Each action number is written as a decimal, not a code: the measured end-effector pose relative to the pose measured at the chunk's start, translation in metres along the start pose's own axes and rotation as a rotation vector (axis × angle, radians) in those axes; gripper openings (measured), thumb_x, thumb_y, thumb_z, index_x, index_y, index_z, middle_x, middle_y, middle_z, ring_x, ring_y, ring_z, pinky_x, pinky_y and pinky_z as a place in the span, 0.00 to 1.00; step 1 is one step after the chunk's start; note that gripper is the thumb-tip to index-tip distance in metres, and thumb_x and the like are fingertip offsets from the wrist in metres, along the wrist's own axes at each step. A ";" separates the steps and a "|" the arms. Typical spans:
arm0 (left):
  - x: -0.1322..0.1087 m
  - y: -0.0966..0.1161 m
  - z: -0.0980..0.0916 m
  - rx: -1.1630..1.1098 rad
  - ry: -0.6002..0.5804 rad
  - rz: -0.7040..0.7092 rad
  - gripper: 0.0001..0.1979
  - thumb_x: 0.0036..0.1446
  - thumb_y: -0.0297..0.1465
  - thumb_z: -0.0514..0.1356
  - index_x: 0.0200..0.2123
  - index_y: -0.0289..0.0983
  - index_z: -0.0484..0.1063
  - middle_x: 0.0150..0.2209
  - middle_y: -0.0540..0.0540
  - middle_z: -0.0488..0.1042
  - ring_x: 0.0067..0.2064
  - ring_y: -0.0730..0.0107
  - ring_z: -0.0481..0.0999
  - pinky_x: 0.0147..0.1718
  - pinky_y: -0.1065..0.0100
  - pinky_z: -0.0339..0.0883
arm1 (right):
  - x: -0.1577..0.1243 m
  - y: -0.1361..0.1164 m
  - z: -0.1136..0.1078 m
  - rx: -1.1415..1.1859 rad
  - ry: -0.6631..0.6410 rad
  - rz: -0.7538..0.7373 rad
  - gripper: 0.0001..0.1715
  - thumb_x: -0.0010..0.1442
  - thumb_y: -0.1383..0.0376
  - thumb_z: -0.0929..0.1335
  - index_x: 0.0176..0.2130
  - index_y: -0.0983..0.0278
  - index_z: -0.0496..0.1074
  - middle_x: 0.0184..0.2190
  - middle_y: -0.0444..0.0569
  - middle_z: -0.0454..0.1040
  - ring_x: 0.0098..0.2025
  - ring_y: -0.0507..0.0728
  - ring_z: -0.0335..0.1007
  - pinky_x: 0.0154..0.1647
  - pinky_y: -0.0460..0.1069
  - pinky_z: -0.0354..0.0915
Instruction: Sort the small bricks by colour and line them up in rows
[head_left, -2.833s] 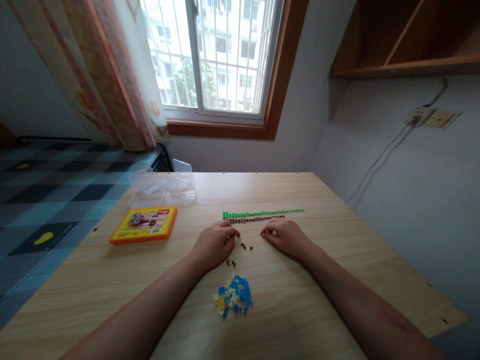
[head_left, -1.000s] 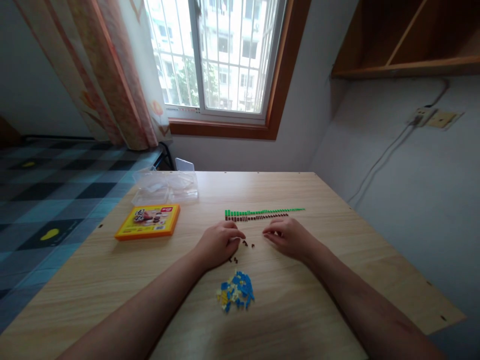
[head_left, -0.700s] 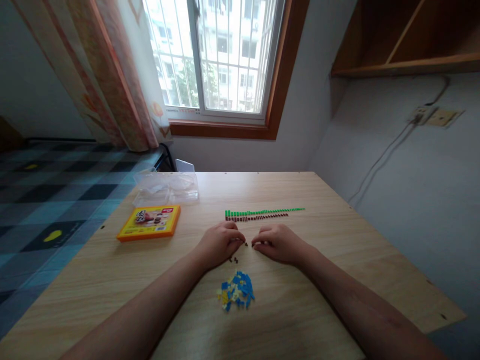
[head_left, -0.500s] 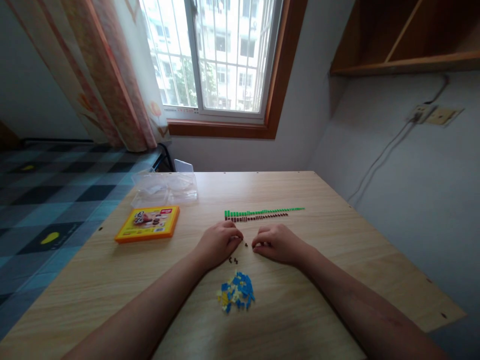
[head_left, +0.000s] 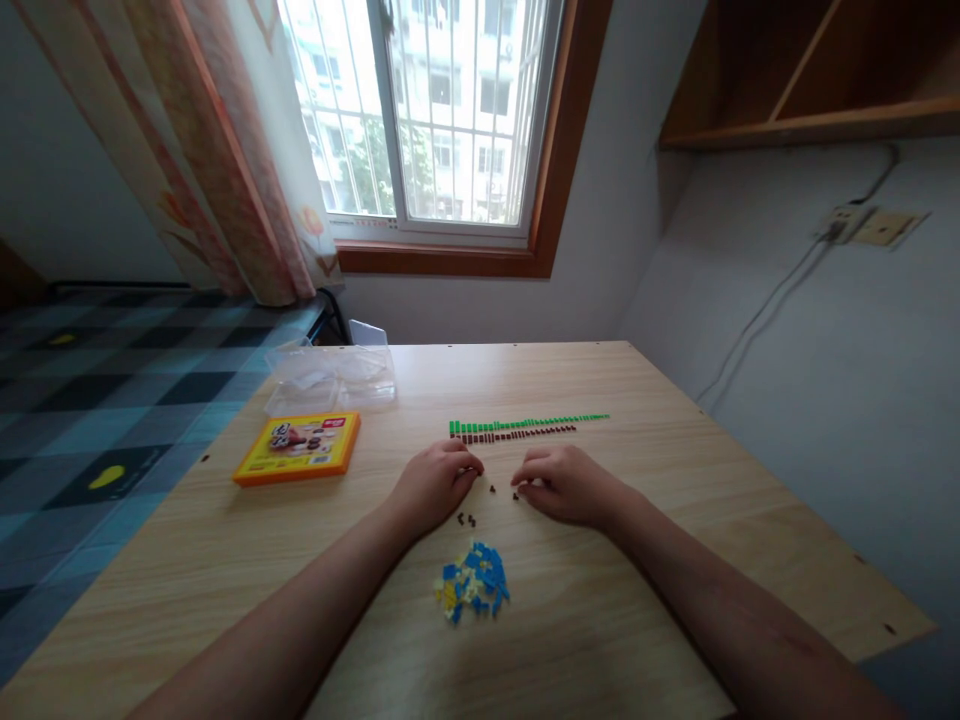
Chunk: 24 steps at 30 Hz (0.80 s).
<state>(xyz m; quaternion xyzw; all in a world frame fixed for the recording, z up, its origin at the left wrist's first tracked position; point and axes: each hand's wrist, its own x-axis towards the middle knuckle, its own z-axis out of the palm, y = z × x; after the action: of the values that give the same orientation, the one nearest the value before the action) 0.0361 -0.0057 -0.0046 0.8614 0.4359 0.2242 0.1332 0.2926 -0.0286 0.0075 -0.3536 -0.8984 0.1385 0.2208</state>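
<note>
My left hand (head_left: 436, 484) rests on the table with its fingers curled and thumb close to the index finger. Whatever its fingertips pinch, if anything, is too small to make out. My right hand (head_left: 564, 484) lies opposite, thumb and index slightly apart. Just below its fingertips is a small brown brick (head_left: 515, 497). Another brown brick (head_left: 492, 489) sits between the two hands, and a few more brown bricks (head_left: 466, 520) lie below the left one. Beyond the hands run a row of green bricks (head_left: 525, 425) and a row of brown bricks (head_left: 517, 434).
Closer to me is a loose pile of blue and yellow bricks (head_left: 474, 582). An orange-yellow box (head_left: 298, 449) lies at the left of the wooden table (head_left: 645, 590), with clear plastic trays (head_left: 334, 380) behind it. A bed (head_left: 97, 400) stands to the left.
My right hand has shifted slightly right. A small brown brick now shows on the table by its fingertips. The left hand has barely moved.
</note>
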 end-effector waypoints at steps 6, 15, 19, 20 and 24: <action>0.000 0.001 -0.001 0.000 -0.002 -0.011 0.09 0.61 0.27 0.60 0.35 0.41 0.81 0.39 0.47 0.78 0.41 0.65 0.76 0.44 0.65 0.70 | 0.003 -0.007 0.003 -0.003 -0.029 0.016 0.04 0.60 0.64 0.72 0.36 0.61 0.80 0.33 0.45 0.78 0.31 0.51 0.71 0.34 0.46 0.61; 0.000 -0.001 0.001 -0.022 0.004 0.002 0.09 0.60 0.26 0.60 0.34 0.41 0.81 0.38 0.47 0.78 0.42 0.65 0.76 0.43 0.64 0.69 | 0.004 -0.003 0.004 -0.048 -0.032 -0.044 0.09 0.62 0.68 0.69 0.37 0.60 0.81 0.34 0.46 0.80 0.35 0.53 0.73 0.39 0.47 0.63; 0.000 0.001 0.000 -0.019 -0.002 -0.006 0.09 0.60 0.26 0.60 0.34 0.41 0.81 0.38 0.47 0.78 0.41 0.65 0.76 0.43 0.65 0.69 | 0.000 0.001 0.001 -0.015 -0.007 -0.040 0.12 0.61 0.70 0.68 0.40 0.59 0.81 0.36 0.46 0.81 0.37 0.53 0.74 0.41 0.47 0.65; 0.000 0.001 0.000 -0.017 -0.005 -0.009 0.09 0.60 0.26 0.60 0.34 0.41 0.81 0.39 0.47 0.78 0.42 0.65 0.76 0.44 0.65 0.69 | -0.001 0.003 -0.001 -0.010 0.005 -0.029 0.12 0.61 0.70 0.68 0.41 0.59 0.81 0.37 0.46 0.81 0.37 0.53 0.74 0.41 0.47 0.65; 0.000 0.001 0.000 -0.015 -0.006 -0.011 0.09 0.60 0.26 0.60 0.34 0.41 0.81 0.39 0.47 0.78 0.42 0.64 0.76 0.45 0.64 0.69 | -0.005 0.007 -0.006 -0.011 0.017 0.026 0.10 0.60 0.70 0.69 0.38 0.59 0.82 0.35 0.46 0.80 0.35 0.52 0.73 0.38 0.46 0.64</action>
<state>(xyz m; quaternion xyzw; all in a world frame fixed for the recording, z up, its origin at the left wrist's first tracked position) 0.0366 -0.0067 -0.0040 0.8585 0.4388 0.2241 0.1420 0.3027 -0.0264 0.0089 -0.3676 -0.8926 0.1332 0.2246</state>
